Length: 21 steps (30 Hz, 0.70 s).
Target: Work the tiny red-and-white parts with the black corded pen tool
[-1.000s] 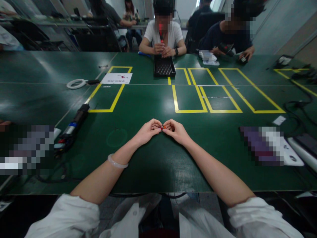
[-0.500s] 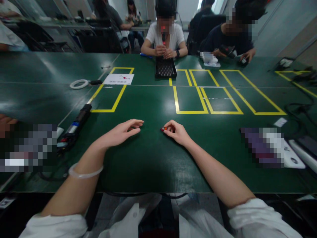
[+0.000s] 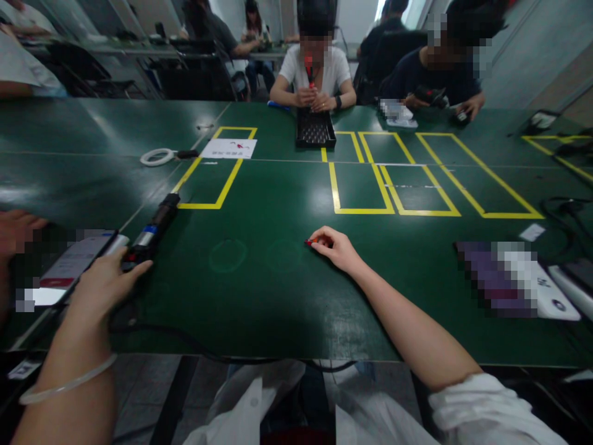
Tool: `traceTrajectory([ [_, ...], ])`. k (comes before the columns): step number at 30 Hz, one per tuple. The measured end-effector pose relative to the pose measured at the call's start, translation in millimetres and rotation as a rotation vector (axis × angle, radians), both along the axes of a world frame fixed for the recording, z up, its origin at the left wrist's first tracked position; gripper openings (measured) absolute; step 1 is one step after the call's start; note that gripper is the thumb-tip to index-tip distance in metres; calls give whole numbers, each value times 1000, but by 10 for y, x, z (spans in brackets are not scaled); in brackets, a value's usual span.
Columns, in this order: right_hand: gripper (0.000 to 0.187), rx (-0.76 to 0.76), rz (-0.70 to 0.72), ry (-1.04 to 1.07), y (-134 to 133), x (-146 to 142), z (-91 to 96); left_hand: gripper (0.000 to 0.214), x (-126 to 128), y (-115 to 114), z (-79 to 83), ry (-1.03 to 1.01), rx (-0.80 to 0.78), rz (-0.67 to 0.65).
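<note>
A red piece (image 3: 308,243) pinched, black tool (image 3: 151,230) lying slantwise.

Over the green tabletop (image 3: 273,309), the right hand (image 3: 331,247) pinches a small red piece (image 3: 308,243); the left hand (image 3: 105,278) is at the near end of a blue-banded black tool (image 3: 160,216), contact unclear. Opposite, a person (image 3: 332,71) sits behind a black tray (image 3: 315,144).

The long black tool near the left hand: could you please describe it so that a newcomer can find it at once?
On the green table, look for the left hand. A long black tool slants away just beyond its thumb and fingers. A blue band around its body sets it apart from the white ring farther back.
</note>
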State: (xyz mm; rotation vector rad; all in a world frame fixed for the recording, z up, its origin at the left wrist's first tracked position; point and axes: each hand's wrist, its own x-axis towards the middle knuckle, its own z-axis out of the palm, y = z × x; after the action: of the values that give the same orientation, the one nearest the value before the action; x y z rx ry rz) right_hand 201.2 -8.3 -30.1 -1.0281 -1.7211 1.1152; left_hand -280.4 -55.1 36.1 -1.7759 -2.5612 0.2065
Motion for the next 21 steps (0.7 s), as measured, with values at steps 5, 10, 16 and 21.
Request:
traceTrajectory([
  [5, 13, 3, 9, 5, -8, -5, 9, 76, -9, 1, -3, -134, -25, 71],
  [10, 13, 4, 13, 3, -8, -15, 19, 73, 186, 22, -8, -164, 13, 42],
  [16, 10, 27, 23, -32, -1, -15, 16, 67, 648, 200, -68, -203, 30, -126],
  [21, 8, 46, 32, -45, -4, -13, 9, 66, 1215, 387, -121, -305, 46, -390],
])
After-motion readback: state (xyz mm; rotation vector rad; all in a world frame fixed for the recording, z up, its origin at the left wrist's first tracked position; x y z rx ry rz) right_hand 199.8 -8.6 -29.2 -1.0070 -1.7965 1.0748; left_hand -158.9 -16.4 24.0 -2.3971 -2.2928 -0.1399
